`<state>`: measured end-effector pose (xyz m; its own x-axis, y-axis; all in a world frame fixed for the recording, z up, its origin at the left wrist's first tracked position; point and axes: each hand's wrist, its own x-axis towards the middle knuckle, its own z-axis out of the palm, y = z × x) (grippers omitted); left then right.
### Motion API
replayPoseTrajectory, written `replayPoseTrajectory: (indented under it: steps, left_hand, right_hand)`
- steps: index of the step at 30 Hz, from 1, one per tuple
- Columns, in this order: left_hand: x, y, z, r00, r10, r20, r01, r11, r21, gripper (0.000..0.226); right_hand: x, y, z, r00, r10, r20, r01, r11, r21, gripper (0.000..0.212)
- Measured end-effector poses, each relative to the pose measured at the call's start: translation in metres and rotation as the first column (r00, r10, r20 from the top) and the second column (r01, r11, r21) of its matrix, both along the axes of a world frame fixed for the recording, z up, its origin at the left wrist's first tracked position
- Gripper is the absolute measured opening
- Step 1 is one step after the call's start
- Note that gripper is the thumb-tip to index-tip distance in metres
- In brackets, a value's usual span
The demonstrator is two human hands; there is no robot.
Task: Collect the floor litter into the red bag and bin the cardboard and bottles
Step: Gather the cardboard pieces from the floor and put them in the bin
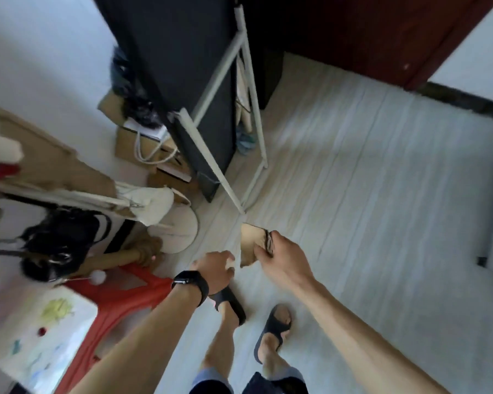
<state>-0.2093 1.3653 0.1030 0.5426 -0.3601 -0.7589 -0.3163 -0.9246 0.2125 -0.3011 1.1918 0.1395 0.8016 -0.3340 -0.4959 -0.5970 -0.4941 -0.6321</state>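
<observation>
The cardboard piece (pixel 250 242) is off the floor (pixel 376 200). The right hand (pixel 283 260) grips it, with the fingers curled round its right edge and the thumb on the face that is turned up. It is a flat, folded, light brown piece. Its long axis runs away from the person, towards the foot of the white rack frame (pixel 241 207); the near corner hangs lower and looks torn.

The left hand (pixel 215 268), with a black watch (pixel 190 281) on its wrist, lies just to the left of that near corner. Its fingers are loosely curled and hold nothing that shows. Motion blur hides whether the fingertips touch the cardboard. The left hand is the free one and the nearer to the loose corner, so it is the one placed to steady or fold the piece if that is wanted.

There is more room on one side than the other. To the right and ahead the floor runs bare to the dark skirting and the red-brown door (pixel 382 32). To the left it is crowded: a red plastic stool (pixel 117 300) near the left forearm, hanging bags, and behind them a stack of cardboard boxes (pixel 131 146) wedged between the wall and the black cabinet (pixel 182 66).

No bin or red bag shows here, so I cannot say which way the piece must be carried. Turning right looks the clearer way.
</observation>
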Motion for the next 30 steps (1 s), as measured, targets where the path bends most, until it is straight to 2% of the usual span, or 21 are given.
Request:
replayPoseTrajectory:
  steps: [2, 3, 5, 6, 8, 9, 12, 13, 14, 17, 21, 25, 26, 30]
  left_hand:
    - [-0.002, 0.025, 0.061, 0.995, 0.077, 0.07, -0.074, 0.996, -0.04, 0.037]
    - [-0.002, 0.028, 0.076, 0.992, 0.078, 0.097, -0.074, 0.996, -0.046, 0.037]
    - [-0.015, 0.084, 0.139, 0.96, 0.209, 0.185, -0.199, 0.977, -0.075, 0.039]
    - [-0.018, 0.093, 0.15, 0.95, 0.222, 0.221, -0.205, 0.974, -0.1, 0.039]
    - [-0.038, 0.153, 0.191, 0.88, 0.377, 0.288, -0.345, 0.926, -0.157, 0.037]
    - [-0.044, 0.167, 0.199, 0.859, 0.406, 0.313, -0.364, 0.913, -0.185, 0.037]
    - [-0.096, 0.274, 0.229, 0.691, 0.603, 0.399, -0.527, 0.798, -0.292, 0.034]
    - [-0.103, 0.29, 0.231, 0.672, 0.626, 0.395, -0.547, 0.78, -0.305, 0.034]
    - [-0.134, 0.336, 0.237, 0.601, 0.699, 0.388, -0.624, 0.713, -0.319, 0.036]
    - [-0.212, 0.43, 0.245, 0.435, 0.829, 0.351, -0.755, 0.549, -0.359, 0.038]
    - [-0.351, 0.554, 0.246, 0.131, 0.938, 0.32, -0.88, 0.259, -0.399, 0.033]
    - [-0.45, 0.627, 0.249, -0.074, 0.947, 0.313, -0.915, 0.06, -0.398, 0.03]
    - [-0.486, 0.651, 0.251, -0.14, 0.936, 0.321, -0.918, -0.001, -0.396, 0.03]
    - [-0.551, 0.695, 0.255, -0.263, 0.907, 0.33, -0.91, -0.119, -0.398, 0.029]
  right_hand:
    - [0.005, 0.024, 0.05, 0.998, 0.01, 0.056, -0.014, 0.997, 0.074, 0.024]
    - [0.002, 0.028, 0.061, 0.998, -0.042, 0.057, 0.033, 0.99, 0.136, 0.022]
    - [0.002, 0.075, 0.112, 0.993, 0.021, 0.114, -0.044, 0.979, 0.199, 0.022]
    - [-0.001, 0.083, 0.12, 0.994, -0.011, 0.111, -0.014, 0.975, 0.223, 0.022]
    - [0.002, 0.133, 0.158, 0.98, 0.1, 0.17, -0.138, 0.962, 0.236, 0.02]
    - [0.001, 0.143, 0.162, 0.979, 0.103, 0.177, -0.145, 0.959, 0.244, 0.018]
    - [-0.007, 0.235, 0.193, 0.925, 0.296, 0.236, -0.347, 0.913, 0.214, 0.012]
    - [-0.009, 0.246, 0.196, 0.914, 0.314, 0.258, -0.373, 0.899, 0.228, 0.01]
    - [-0.018, 0.289, 0.205, 0.875, 0.399, 0.273, -0.462, 0.856, 0.23, 0.008]
    - [-0.047, 0.379, 0.213, 0.809, 0.525, 0.266, -0.582, 0.778, 0.236, 0.009]
    - [-0.115, 0.516, 0.21, 0.687, 0.698, 0.199, -0.724, 0.637, 0.266, 0.023]
    - [-0.179, 0.613, 0.204, 0.578, 0.792, 0.199, -0.8, 0.501, 0.331, 0.004]
    - [-0.207, 0.649, 0.208, 0.525, 0.829, 0.194, -0.826, 0.441, 0.351, 0.005]
    - [-0.257, 0.714, 0.218, 0.338, 0.92, 0.201, -0.905, 0.259, 0.338, 0.013]
